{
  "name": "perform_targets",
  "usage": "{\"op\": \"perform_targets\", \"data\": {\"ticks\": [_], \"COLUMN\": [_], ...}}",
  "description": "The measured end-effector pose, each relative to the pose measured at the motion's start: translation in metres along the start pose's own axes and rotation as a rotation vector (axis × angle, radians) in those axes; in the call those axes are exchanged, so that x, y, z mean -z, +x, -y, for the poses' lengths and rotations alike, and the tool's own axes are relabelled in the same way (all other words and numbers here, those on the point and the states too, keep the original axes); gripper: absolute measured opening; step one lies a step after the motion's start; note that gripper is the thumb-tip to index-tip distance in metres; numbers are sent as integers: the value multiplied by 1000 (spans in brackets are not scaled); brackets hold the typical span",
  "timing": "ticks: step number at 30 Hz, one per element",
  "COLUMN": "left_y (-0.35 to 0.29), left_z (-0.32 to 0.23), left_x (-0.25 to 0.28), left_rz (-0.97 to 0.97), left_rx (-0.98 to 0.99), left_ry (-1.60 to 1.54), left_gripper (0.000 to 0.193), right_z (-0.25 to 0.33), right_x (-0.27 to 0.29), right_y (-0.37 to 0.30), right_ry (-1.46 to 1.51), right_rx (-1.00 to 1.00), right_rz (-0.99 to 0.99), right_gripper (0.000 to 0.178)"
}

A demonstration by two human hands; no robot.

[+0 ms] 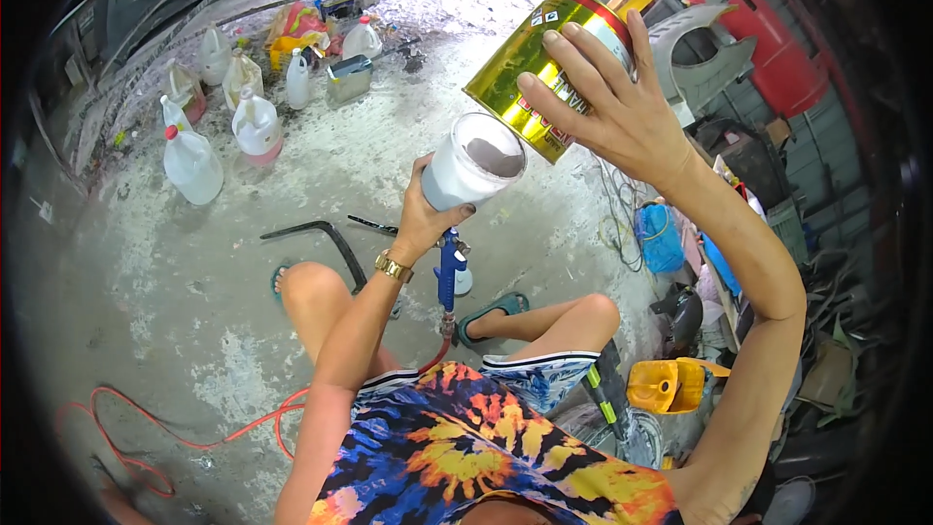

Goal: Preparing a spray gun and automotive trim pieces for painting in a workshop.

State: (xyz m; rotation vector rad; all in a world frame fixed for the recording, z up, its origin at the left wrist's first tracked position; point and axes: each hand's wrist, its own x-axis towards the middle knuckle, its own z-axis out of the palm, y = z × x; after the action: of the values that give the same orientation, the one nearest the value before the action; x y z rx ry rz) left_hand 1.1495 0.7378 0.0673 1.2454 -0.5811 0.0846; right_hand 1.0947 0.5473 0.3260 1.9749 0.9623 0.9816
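Observation:
My right hand grips a gold metal can with a red band, tilted with its mouth toward a white cup. That cup holds grey liquid and sits atop a blue spray gun. My left hand holds the gun just under the cup; a gold watch is on that wrist. The can's rim hangs just above the cup's open top. An orange hose runs from the gun's base across the floor.
Several white plastic jugs stand on the paint-stained concrete at upper left, beside a metal tin. A bent black bar lies near my foot. A blue bag and a yellow container sit at right among clutter.

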Motion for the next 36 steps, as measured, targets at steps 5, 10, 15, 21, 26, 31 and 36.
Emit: {"op": "perform_targets", "data": {"ticks": [5, 10, 15, 21, 26, 31, 36], "left_y": [3, 5, 6, 7, 7, 9, 8], "left_z": [1, 1, -2, -6, -11, -11, -7], "left_x": [0, 2, 1, -2, -2, -2, -3], "left_rz": [-17, -44, -53, -65, -81, -91, -95], "left_rx": [-26, -14, -28, -27, -21, -39, -44], "left_ry": [9, -4, 58, 57, 102, 120, 129], "left_gripper": [83, 83, 85, 86, 86, 85, 86], "right_z": [-5, -10, -11, -12, -13, -12, -9], "right_x": [6, 10, 18, 31, 41, 47, 51], "right_y": [5, 11, 18, 26, 33, 38, 39], "right_ry": [-42, -82, -71, -98, -159, -178, -181], "right_rx": [22, 43, 56, 87, 107, 102, 92], "right_rz": [8, 17, 36, 64, 100, 151, 177], "right_gripper": [63, 65, 67, 67, 70, 72, 74]}}
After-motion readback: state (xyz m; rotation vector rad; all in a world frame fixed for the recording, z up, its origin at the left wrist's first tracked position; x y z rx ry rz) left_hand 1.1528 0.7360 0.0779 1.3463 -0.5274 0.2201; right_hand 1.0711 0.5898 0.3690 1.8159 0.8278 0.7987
